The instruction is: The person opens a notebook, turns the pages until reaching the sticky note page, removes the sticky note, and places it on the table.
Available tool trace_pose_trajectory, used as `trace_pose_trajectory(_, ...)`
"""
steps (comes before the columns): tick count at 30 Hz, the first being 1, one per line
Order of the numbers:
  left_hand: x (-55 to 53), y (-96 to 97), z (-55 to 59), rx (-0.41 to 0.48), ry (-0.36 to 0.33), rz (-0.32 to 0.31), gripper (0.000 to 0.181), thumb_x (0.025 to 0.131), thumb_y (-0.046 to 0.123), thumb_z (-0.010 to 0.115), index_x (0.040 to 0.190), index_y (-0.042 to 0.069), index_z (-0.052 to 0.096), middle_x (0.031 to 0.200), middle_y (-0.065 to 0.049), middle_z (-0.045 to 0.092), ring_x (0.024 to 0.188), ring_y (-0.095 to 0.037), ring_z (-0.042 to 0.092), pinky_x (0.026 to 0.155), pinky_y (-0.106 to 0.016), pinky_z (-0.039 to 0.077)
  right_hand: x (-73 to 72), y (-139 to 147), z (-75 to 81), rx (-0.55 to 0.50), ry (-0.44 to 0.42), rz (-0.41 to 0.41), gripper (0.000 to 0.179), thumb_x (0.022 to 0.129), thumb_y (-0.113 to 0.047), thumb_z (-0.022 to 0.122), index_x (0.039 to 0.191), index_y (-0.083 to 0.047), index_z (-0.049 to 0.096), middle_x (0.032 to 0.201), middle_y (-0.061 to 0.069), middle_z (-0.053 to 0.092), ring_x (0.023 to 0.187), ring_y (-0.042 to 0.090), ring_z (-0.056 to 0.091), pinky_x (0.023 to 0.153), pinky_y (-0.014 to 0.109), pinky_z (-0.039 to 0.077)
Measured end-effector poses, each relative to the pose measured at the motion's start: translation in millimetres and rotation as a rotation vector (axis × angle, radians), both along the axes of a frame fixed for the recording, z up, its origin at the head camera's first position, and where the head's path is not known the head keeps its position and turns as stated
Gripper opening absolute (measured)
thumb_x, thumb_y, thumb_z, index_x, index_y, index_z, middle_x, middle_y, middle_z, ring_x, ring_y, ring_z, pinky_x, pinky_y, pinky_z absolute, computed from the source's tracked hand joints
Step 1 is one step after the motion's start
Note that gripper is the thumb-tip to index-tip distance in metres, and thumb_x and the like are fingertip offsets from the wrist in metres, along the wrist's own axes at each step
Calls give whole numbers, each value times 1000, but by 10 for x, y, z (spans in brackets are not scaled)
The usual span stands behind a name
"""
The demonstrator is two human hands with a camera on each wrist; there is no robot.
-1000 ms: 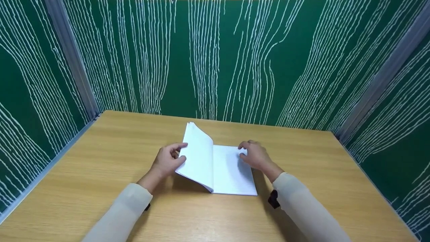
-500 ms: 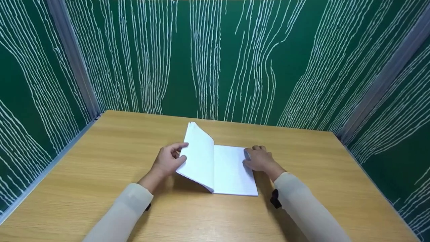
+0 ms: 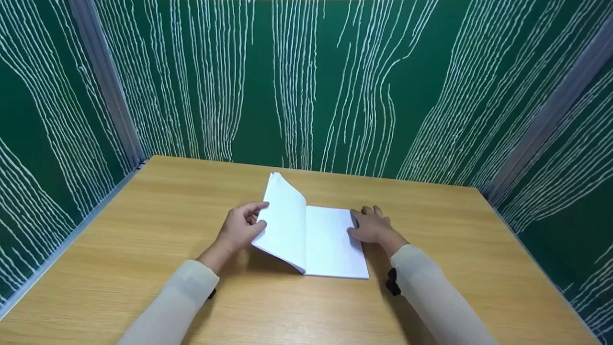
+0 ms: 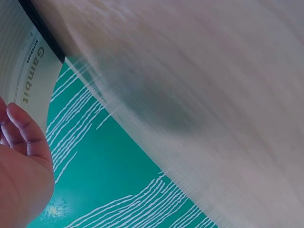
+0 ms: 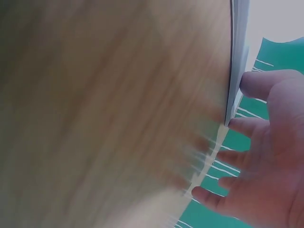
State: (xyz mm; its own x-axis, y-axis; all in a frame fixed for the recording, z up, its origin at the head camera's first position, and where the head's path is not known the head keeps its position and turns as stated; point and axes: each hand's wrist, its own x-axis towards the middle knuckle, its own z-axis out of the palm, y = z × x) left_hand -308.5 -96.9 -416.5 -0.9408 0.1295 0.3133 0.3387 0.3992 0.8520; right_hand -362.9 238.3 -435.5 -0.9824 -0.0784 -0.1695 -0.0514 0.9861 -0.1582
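An open notebook (image 3: 330, 244) with white pages lies on the table, its left half raised on a slant. My left hand (image 3: 238, 229) pinches the outer edge of that raised half, thumb on the page side. In the left wrist view the cover (image 4: 33, 71) shows the printed words "Gambit" and "NOTEBOOK", with the left hand (image 4: 23, 166) beside it. My right hand (image 3: 373, 227) rests at the right page's outer edge, thumb on the paper and other fingers reaching past it. The right wrist view shows the right hand (image 5: 270, 152) with its fingers spread by the notebook's edge (image 5: 235, 71).
A wooden table (image 3: 306, 311) spreads under both arms. Green panels (image 3: 258, 96) with wavy white lines stand behind it and at both sides, joined by grey posts (image 3: 105, 86).
My right hand has moved slightly right, from curled fingers over the upper right page to spread fingers at its outer edge. The left hand and raised pages look unchanged.
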Motion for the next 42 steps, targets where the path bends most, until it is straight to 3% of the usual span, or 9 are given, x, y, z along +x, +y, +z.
trace_pose_trajectory(10,-4,4,3,18,-9,-2,35,76,14,59,110,20,60,80,0,49,64,-13,44,57,-21,37,1,-19,-14,-1,32,5,64,80,-44,50,136,-22,31,141,15,22,131,40,3,98,62,9)
trace_pose_trajectory(17,-15,8,-15,12,-14,-4,36,76,15,59,111,21,60,84,0,51,67,-13,45,58,-21,39,-5,-7,-11,-25,126,23,61,75,-43,57,129,-18,42,133,14,34,125,36,17,97,59,17)
trace_pose_trajectory(22,-8,8,-9,23,-14,-4,36,76,14,59,112,21,59,84,-1,51,66,-15,45,56,-21,38,-17,-37,15,-107,180,19,54,73,-37,63,121,-18,50,119,8,47,110,28,35,93,51,28)
trace_pose_trajectory(29,39,9,61,17,-24,-20,36,77,12,58,113,19,59,85,-1,51,66,-14,44,57,-20,38,-32,-67,33,-357,125,-30,48,75,-14,63,120,-18,47,102,4,55,87,20,52,78,35,47)
trace_pose_trajectory(36,207,29,272,27,-3,-58,36,78,4,55,114,5,57,84,-9,53,63,-15,42,55,-18,35,-30,-40,36,-413,172,14,50,74,-6,59,120,-16,43,87,7,53,73,19,52,56,26,42)
trace_pose_trajectory(39,198,27,257,33,-12,-53,36,77,4,56,113,6,58,85,-9,53,63,-14,42,55,-19,35,-29,-23,33,-429,164,-4,50,75,-7,61,119,-18,42,87,6,54,72,19,53,55,25,43)
trace_pose_trajectory(42,115,23,149,27,-13,-39,37,77,6,57,113,8,58,84,-7,52,62,-13,42,53,-19,35,-22,-6,30,-441,159,-22,53,75,-7,62,121,-17,39,87,6,54,72,19,54,57,26,45)
